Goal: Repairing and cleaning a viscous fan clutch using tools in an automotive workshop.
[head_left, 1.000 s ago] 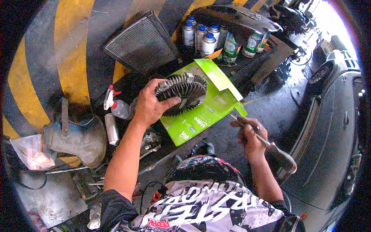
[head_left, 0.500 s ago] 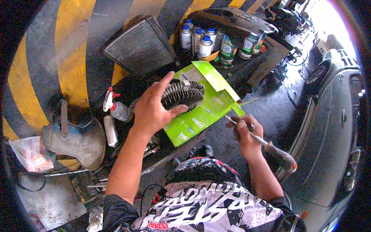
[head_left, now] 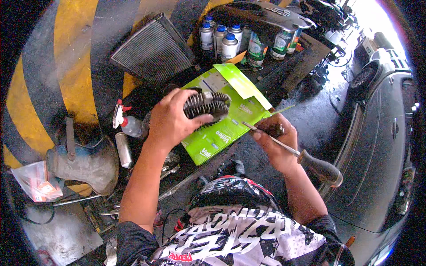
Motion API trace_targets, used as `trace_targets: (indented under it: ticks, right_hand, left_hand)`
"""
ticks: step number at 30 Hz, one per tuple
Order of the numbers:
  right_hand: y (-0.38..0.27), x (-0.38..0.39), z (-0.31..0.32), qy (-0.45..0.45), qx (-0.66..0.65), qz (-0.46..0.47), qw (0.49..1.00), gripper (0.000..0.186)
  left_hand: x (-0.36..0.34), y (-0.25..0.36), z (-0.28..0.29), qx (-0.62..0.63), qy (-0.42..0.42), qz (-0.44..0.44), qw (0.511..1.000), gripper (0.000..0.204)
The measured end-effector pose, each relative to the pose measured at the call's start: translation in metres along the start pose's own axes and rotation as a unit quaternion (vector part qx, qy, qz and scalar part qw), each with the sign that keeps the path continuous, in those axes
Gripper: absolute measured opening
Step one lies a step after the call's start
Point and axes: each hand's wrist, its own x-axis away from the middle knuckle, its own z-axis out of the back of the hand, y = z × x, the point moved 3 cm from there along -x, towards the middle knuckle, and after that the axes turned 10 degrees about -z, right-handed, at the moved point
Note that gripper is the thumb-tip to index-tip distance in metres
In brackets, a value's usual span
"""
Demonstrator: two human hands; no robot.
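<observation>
Left hand (head_left: 171, 119) clamps a finned fan clutch (head_left: 206, 105) edge-up over an open green box (head_left: 222, 124), while the right hand (head_left: 275, 142) grips a screwdriver (head_left: 301, 157), tip toward it.

Bright daylight from upper right, blown-out glare at top right corner by the car (head_left: 377, 146). Centre sharp and well lit; green box (head_left: 222, 128) vivid. Heavy fisheye bend twd rim, black vignette all round, left edge dim w/ soft blur
</observation>
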Motion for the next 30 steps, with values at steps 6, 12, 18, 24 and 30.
trace_targets:
  ticks: [6,12,18,24,30]
  right_hand:
    - [-0.013,-0.003,-0.012,-0.013,-0.008,0.072,0.997,0.020]
    - [-0.021,0.000,-0.039,-0.059,0.050,0.125,0.989,0.025]
    - [-0.023,-0.010,-0.045,-0.078,0.043,0.111,0.990,0.025]
    - [-0.026,-0.029,-0.041,-0.131,0.006,0.035,0.991,0.030]
    - [-0.020,-0.037,-0.045,-0.183,-0.033,-0.002,0.983,0.030]
  left_hand:
    - [0.031,0.013,-0.001,-0.020,0.013,-0.105,0.994,0.061]
    - [0.044,0.018,0.001,-0.031,0.015,-0.125,0.992,0.062]
    - [0.046,0.018,-0.002,-0.017,0.021,-0.104,0.994,0.066]
    - [0.050,0.012,-0.005,0.008,0.014,-0.106,0.994,0.067]
    - [0.049,0.012,-0.003,-0.005,0.021,-0.140,0.990,0.063]
